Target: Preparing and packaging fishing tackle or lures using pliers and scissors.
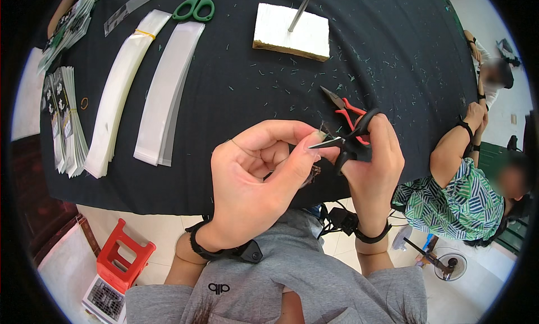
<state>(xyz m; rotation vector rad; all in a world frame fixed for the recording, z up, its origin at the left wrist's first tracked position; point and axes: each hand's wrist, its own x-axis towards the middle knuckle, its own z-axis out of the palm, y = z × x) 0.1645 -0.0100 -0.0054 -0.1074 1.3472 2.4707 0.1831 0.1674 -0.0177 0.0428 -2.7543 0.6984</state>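
Note:
My left hand [261,176] pinches a small thin item between thumb and forefinger; the fingers cover most of it, and a dark strand shows beneath them. My right hand [374,155] holds small black-handled scissors [347,145], whose blades lie against my left fingertips. Just beyond them, red-handled needle-nose pliers [334,99] rest on the black cloth, partly hidden by the scissors and my right hand. Small green thread clippings are scattered over the cloth. Farther off, a metal rod [303,9] stands upright in a white-topped wooden block [273,27].
Clear plastic sleeves [168,92], a banded sleeve bundle [122,96], printed packets [63,122] and green-handled scissors [193,6] lie left on the black cloth [223,96]. A person in a patterned shirt [454,202] and another person sit right. A red stool [122,256] stands lower left.

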